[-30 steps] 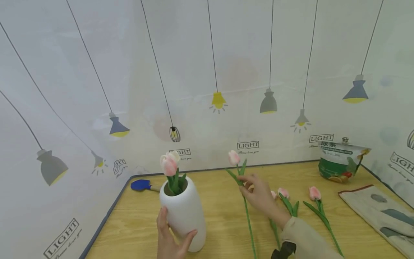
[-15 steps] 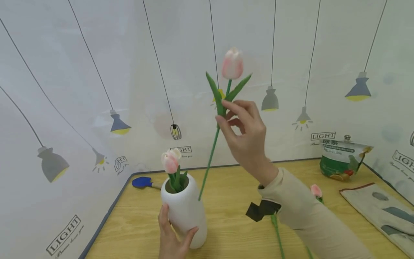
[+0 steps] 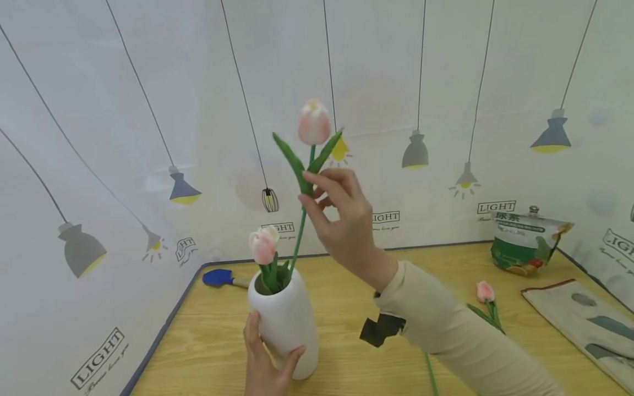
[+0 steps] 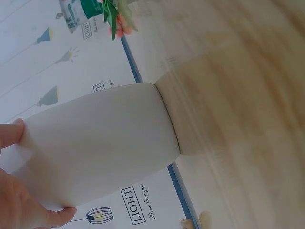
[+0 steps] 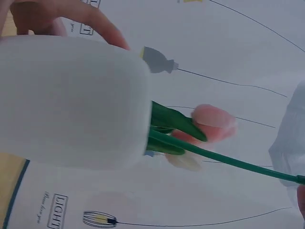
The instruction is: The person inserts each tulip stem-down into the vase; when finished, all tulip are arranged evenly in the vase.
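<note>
A white vase (image 3: 287,330) stands on the wooden table, with pale pink tulips (image 3: 263,246) and green leaves showing above its mouth. My left hand (image 3: 267,363) grips the vase low on its side; the left wrist view shows fingers and thumb on either side of the white wall (image 4: 100,143). Above the vase, my right hand (image 3: 344,220) pinches another pink tulip (image 3: 314,124) just beneath its two leaves. That tulip's green stem (image 5: 228,163) slants down to the vase mouth in the right wrist view. Its lower end is hidden at the rim.
A blue toy shovel (image 3: 217,277) lies left behind the vase. On the right are a loose tulip (image 3: 485,292), partly covered by my sleeve, a folded cloth-like item (image 3: 579,313) and a green-white pouch (image 3: 525,245). A printed backdrop (image 3: 376,66) rises behind the table.
My right hand has raised a tulip off the table, then carried it left and slightly down, bringing its stem to the vase mouth. The left hand has kept its grip on the vase.
</note>
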`<state>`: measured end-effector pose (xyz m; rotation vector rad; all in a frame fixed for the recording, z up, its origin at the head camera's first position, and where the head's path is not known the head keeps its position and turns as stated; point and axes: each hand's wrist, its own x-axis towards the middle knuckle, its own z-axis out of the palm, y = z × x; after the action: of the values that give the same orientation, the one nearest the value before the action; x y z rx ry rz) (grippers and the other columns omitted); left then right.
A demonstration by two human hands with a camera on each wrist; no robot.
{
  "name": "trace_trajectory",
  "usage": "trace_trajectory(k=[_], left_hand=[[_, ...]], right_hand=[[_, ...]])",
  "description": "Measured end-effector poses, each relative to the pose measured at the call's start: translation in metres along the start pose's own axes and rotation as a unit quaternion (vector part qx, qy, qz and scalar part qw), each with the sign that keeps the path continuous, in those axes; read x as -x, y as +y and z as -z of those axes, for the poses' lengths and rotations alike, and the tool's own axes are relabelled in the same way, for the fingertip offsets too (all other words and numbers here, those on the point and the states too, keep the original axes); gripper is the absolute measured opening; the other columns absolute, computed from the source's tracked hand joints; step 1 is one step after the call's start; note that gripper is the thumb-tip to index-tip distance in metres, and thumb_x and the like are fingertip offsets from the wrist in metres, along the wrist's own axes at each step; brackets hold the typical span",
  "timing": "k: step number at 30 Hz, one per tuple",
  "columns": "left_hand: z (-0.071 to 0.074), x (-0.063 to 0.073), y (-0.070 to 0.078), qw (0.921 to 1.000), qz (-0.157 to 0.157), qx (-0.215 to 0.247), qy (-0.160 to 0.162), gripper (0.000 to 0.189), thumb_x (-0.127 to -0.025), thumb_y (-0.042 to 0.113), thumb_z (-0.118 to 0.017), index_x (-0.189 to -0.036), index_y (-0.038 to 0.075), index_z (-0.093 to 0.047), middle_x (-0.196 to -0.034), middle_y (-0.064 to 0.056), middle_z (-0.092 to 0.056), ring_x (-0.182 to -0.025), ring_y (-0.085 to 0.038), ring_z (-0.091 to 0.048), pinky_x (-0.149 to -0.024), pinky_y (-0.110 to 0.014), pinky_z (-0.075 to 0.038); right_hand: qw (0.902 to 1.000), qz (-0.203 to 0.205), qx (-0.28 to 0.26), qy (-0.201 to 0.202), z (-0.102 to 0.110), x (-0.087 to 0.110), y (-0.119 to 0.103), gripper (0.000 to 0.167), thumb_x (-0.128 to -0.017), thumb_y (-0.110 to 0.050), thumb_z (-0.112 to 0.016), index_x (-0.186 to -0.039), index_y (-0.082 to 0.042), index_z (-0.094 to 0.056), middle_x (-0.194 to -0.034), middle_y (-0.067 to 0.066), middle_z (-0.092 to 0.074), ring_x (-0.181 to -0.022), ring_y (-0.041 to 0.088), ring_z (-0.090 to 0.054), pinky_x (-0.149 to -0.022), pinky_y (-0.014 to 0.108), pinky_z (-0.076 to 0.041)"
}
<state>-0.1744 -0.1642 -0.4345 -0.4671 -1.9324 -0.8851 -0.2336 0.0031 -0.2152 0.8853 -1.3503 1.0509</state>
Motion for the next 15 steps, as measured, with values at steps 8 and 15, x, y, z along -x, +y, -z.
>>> trace_trajectory(k=[8,15], left_hand=[[-0.001,-0.002,0.001,0.9999,-0.006,0.008,0.004,0.086,-0.077,0.048,-0.058,-0.130,-0.007,-0.018,-0.130,-0.013,-0.029,-0.126,0.001,-0.022,-0.099,-0.006,-0.020],[-0.004,-0.002,-0.004,0.9985,-0.050,0.007,0.020,0.085,-0.078,0.048,-0.057,-0.128,-0.010,-0.019,-0.136,0.000,-0.021,-0.128,-0.001,-0.022,-0.101,-0.008,-0.019]], right_hand=[[0.9941,-0.046,0.001,-0.098,-0.013,0.062,-0.004,0.021,-0.072,0.002,-0.068,-0.093,0.003,-0.062,-0.086,0.012,-0.053,-0.065,0.014,-0.055,-0.054,0.012,-0.046],[0.9805,-0.037,0.017,-0.192,-0.017,0.097,-0.009,0.011,-0.075,-0.004,-0.068,-0.086,-0.003,-0.066,-0.087,0.006,-0.058,-0.074,0.012,-0.055,-0.062,0.013,-0.045]])
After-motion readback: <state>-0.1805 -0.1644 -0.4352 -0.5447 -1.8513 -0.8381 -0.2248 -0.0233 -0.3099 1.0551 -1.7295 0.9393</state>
